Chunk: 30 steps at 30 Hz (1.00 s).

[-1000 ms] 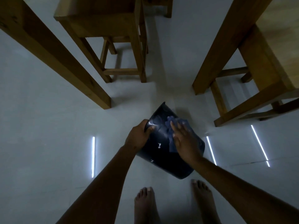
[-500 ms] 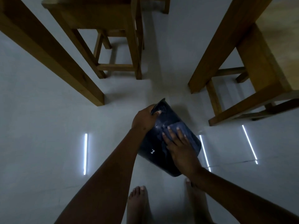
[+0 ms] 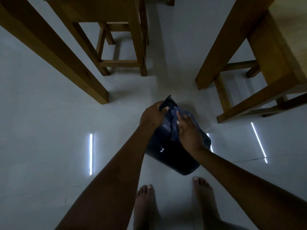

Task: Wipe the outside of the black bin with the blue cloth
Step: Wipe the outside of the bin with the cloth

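While left hand (image 3: pixel 153 116) grips bin (image 3: pixel 167 156) | right hand (image 3: pixel 189 135), cloth (image 3: pixel 174 128) shifted rimward

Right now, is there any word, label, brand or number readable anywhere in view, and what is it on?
No text in view can be read.
Small white mark on the side of the black bin: too small and blurred to read; cannot tell whether it is lettering.
Blue cloth, wooden furniture, floor: no print shows.
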Motion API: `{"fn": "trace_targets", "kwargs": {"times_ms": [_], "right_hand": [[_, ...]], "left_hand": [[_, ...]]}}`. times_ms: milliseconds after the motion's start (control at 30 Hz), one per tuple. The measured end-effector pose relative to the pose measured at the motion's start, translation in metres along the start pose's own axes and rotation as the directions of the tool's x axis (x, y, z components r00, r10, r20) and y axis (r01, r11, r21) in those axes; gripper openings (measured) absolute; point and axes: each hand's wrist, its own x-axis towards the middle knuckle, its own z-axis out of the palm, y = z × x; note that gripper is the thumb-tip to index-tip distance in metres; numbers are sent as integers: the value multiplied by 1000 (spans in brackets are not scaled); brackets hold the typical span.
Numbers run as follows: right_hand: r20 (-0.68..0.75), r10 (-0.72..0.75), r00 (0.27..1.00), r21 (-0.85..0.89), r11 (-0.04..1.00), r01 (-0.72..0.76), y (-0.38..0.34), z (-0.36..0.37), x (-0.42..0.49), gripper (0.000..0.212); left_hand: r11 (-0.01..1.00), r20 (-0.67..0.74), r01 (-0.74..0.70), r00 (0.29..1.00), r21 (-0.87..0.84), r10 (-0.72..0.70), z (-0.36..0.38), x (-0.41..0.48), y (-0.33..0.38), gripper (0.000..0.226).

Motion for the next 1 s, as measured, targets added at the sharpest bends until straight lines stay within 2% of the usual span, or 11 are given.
{"fn": "trace_targets", "kwargs": {"times_ms": [200,367,467,500,533,600,633,700,867,967,1000], "right_hand": [[5,-288,958,-138,948,286,-10,8,-42,55],[1,-45,999,5,999,45,5,-6,10,51],[-15,151,988,300,944,-140,15,-4,1,51],[-94,137,986,335,937,-99,13,-4,-10,51],[-114,55,992,218,976,-29,7,-3,-22,52],[1,-137,991,180,974,135,2,12,-52,56],[52,-208,977,64,977,205,-1,14,-61,54],[-10,-307,952,11,952,307,-8,6,-55,54],[84,-87,993,186,980,70,10,2,-27,56],[104,-211,972,-49,975,217,6,21,-63,63],[99,-241,966,-37,969,245,2,26,-72,65]], "left_hand": [[999,-2,14,1000,-36,-14,1,-2,-7,37],[996,7,-70,997,-60,71,-5,-5,3,34],[991,41,-128,991,-31,129,-19,-33,-20,34],[991,31,-135,990,11,135,-20,-39,-26,35],[989,9,-140,990,51,140,-19,-42,-29,35],[986,-11,-141,990,94,143,-13,-36,-21,33],[986,-5,-126,992,111,127,-10,-31,-15,32],[987,7,-97,995,131,97,-4,-21,-5,29],[990,31,-42,999,132,38,-4,-8,-1,25],[993,-6,-11,1000,115,11,-3,-10,-8,23],[995,-2,2,1000,104,-2,-2,-10,-6,24]]}}
